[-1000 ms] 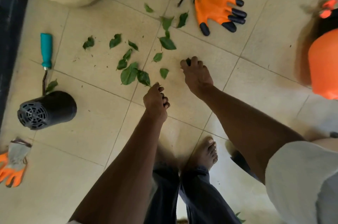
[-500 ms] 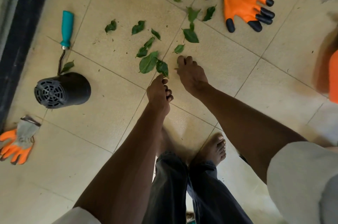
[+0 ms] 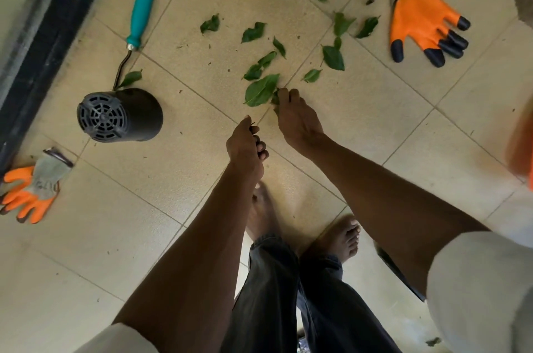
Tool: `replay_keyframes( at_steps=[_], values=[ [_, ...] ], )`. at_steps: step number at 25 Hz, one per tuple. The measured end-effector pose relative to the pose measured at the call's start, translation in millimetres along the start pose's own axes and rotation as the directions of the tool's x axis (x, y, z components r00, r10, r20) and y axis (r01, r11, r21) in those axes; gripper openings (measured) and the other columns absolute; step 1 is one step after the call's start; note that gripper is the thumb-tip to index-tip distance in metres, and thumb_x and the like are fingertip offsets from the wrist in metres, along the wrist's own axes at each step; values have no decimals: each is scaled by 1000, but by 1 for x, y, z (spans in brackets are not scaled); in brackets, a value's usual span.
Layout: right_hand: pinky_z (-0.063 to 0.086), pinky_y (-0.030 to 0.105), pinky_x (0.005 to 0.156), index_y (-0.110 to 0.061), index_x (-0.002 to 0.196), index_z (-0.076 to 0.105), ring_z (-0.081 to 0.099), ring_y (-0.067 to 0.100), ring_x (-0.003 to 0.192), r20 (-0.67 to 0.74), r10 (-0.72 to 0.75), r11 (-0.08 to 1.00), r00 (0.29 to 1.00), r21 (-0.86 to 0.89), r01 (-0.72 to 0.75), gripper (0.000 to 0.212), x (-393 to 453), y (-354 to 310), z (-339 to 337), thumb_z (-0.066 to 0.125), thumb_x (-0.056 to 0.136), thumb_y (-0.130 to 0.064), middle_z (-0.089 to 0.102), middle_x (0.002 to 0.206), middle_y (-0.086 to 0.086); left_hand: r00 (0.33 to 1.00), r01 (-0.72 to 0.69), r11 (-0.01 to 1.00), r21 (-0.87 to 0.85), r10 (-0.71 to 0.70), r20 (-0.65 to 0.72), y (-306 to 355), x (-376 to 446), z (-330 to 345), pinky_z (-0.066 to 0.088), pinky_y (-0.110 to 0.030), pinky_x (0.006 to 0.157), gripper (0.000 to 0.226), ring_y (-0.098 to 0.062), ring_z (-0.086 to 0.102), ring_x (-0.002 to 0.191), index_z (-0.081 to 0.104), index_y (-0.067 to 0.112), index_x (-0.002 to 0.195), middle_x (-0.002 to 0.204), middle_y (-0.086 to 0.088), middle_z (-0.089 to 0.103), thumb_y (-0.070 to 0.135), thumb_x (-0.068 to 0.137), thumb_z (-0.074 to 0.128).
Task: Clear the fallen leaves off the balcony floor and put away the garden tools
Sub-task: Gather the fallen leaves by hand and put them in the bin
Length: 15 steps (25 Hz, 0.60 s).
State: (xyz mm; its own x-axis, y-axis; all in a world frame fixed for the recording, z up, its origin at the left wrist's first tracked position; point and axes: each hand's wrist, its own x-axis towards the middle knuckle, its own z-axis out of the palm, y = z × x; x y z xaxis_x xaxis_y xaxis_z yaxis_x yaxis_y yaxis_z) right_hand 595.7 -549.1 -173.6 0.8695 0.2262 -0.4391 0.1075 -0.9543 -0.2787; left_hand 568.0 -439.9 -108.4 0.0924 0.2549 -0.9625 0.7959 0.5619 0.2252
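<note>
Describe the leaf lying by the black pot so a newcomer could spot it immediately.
Find the black pot lying on its side at left. Just above its rim, beside the teal-handled tool, lies one leaf. It lies alone, apart from the central scatter.

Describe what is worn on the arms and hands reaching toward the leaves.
Both hands are bare: the left hand and the right hand wear no gloves, rings or watch that show. The forearms are bare too. Pale, off-white short sleeves show at the frame's lower edge, the left sleeve and the right sleeve. The orange gloves lie unworn on the floor.

Tiled floor (image 3: 375, 127), scattered leaves (image 3: 261, 90), gloves (image 3: 424, 26), pot (image 3: 121, 114), hand tools (image 3: 140, 18)
</note>
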Motion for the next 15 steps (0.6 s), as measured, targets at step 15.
replay_keyframes(
  at_steps=[15],
  values=[
    [53, 37, 70, 1, 130, 42, 58, 30, 94, -115, 50, 998, 992, 31, -47, 48, 29, -40, -2, 50, 98, -34, 55, 113, 22, 1000, -11, 993, -114, 11, -8, 22, 5, -17, 26, -24, 41, 24, -10, 33, 41, 55, 12, 80, 54, 3, 37, 31, 95, 56]
  ],
)
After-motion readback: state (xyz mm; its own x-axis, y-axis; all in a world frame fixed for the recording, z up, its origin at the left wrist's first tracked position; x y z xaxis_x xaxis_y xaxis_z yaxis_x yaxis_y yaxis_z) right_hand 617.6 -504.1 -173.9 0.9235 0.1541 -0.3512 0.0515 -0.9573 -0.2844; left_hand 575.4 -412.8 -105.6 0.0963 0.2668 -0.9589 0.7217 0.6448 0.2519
